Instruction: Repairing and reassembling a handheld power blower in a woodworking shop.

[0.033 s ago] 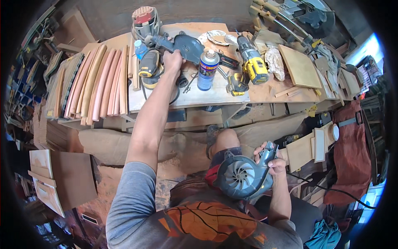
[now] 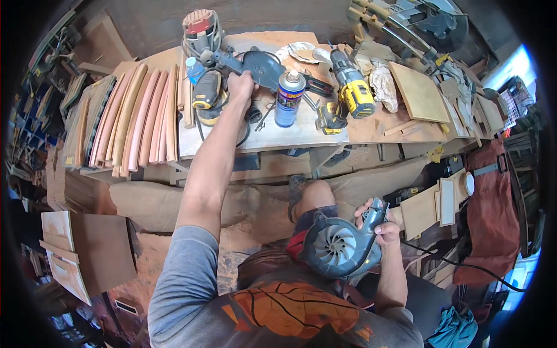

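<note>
My right hand (image 2: 386, 231) grips the outlet neck of a grey electric blower (image 2: 333, 250) in my lap. Its round housing faces up, with the bladed fan showing. Stretched out over the bench, my left hand (image 2: 242, 87) is closed against a dark grey round cover-like piece (image 2: 264, 68) with a neck; what its fingers hold is hidden. Right of that hand stands a blue spray can (image 2: 288, 101) with a white top. A yellow-and-black sander (image 2: 208, 93) lies to its left, and a small black cylindrical part (image 2: 253, 113) sits just below it.
Curved wooden strips (image 2: 136, 113) cover the bench's left end. A red-topped router (image 2: 200, 32) and a blue-capped bottle (image 2: 194, 69) stand behind. To the right lie a yellow drill (image 2: 357, 90), a battery (image 2: 331, 119) and a wooden panel (image 2: 419, 93). A black cord (image 2: 464, 265) runs off right.
</note>
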The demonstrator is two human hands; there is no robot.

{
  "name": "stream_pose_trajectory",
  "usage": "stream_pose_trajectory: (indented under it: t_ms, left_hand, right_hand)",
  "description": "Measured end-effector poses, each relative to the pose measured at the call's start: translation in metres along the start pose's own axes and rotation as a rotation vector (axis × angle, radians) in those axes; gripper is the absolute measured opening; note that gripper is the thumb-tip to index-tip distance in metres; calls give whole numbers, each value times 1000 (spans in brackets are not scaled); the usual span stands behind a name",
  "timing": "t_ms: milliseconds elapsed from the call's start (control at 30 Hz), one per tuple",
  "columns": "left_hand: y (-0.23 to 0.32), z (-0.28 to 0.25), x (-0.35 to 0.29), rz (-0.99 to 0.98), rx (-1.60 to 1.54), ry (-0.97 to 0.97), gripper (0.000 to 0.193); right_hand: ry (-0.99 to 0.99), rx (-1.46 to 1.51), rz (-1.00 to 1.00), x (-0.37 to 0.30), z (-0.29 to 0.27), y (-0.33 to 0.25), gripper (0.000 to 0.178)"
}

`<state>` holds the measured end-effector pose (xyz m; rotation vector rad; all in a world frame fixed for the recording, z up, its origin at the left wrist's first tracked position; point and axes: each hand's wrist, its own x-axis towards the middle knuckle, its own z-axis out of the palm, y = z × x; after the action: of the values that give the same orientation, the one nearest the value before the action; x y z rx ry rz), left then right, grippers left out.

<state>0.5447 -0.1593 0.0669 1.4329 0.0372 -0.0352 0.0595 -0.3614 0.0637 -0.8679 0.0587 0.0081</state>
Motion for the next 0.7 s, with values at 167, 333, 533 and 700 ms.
stream_pose_trajectory:
  t_ms: [167, 333, 533, 700]
  left_hand:
    - [-31, 6, 7, -208, 7, -76, 16]
    - [-48, -6, 19, -250, 137, -118, 34]
    - [-9, -41, -19, 208, 676, -163, 69]
    - [-1, -80, -172, 493, 381, -102, 81]
  right_hand:
    - [-6, 7, -22, 2, 2, -2, 72]
    - [23, -6, -18, 7, 3, -5, 73]
    - [37, -46, 8, 26, 6, -19, 74]
    - [-80, -68, -9, 41, 7, -25, 74]
